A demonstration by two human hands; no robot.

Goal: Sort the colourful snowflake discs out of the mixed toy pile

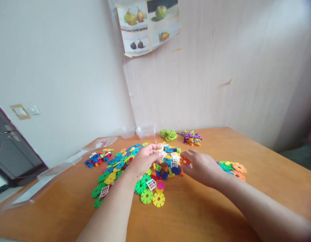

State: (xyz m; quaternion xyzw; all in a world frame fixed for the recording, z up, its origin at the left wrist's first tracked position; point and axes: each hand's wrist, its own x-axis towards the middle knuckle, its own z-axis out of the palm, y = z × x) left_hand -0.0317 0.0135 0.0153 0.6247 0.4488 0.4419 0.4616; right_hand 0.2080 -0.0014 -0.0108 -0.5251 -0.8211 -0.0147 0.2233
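A broad pile of notched plastic discs in many colours lies on the table, with white window-shaped pieces scattered among them. Over the middle of this pile is my left hand, its fingers stretched forward and the thumb apart, holding nothing that I can see. My right hand is at the pile's right side, fingers bent down around an orange notched disc. The tips of the right fingers are partly hidden. Behind the right wrist sits a smaller group of orange, green and blue discs.
On the wooden table, small red and blue pieces lie at the left. Light green pieces and purple and yellow pieces are heaped at the back. A clear plastic box stands near the wall; clear lids line the left edge.
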